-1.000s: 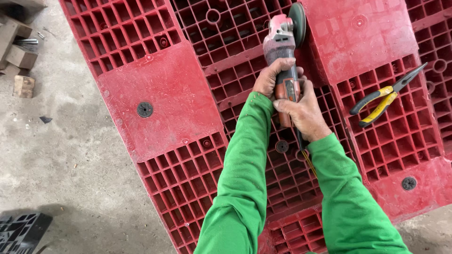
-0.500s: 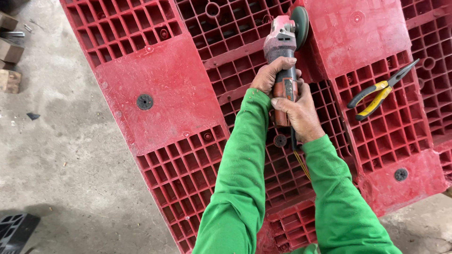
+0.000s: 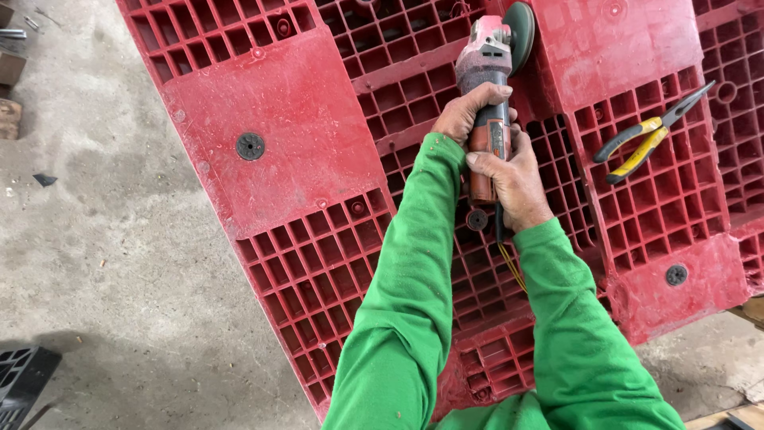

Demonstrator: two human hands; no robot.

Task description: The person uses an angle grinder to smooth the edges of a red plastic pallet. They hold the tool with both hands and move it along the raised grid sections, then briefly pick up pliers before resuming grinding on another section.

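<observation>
Both hands are clamped on a red angle grinder [image 3: 487,95], which lies over the middle of a red plastic pallet [image 3: 270,151] resting on the concrete floor [image 3: 95,239]. The left hand [image 3: 469,111] wraps the body nearer the head; the right hand [image 3: 513,183] grips the rear handle just behind it, so the two sit close together along the tool. The grinder's long axis runs straight away from the person, with the dark disc [image 3: 519,28] at the far end, beyond the left hand, standing on edge beside a smooth red panel; whether it touches the plastic is hard to tell from this angle. A yellow cord [image 3: 513,267] trails back under the right sleeve. Yellow-handled pliers [image 3: 649,135] lie on the grid well to the right, untouched. A black round plug [image 3: 250,146] sits in the left panel. No labels or signs show.
</observation>
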